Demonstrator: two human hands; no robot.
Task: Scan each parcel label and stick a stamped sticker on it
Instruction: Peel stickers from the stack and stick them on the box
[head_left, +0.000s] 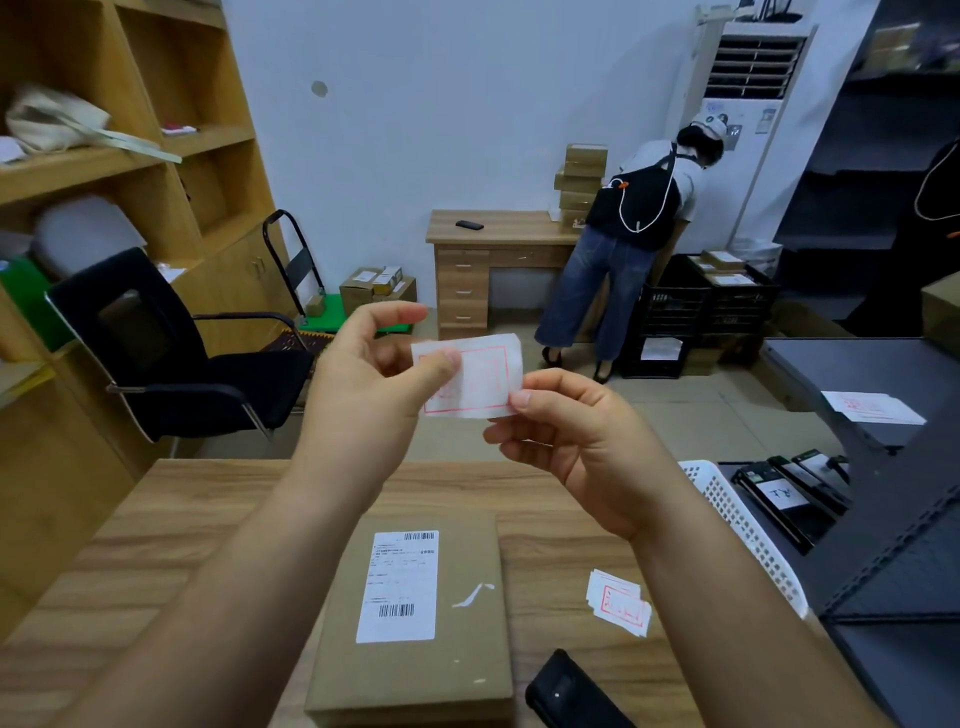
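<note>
Pinching a stamped sticker (480, 374) at opposite edges, the left hand (363, 374) and right hand (576, 441) likely peel its backing above the parcel (415, 623) waiting on the worktop (156, 545).

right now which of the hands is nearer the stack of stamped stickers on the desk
Right. The right hand is raised above the sticker stack; the left hand is farther to the left.
</note>
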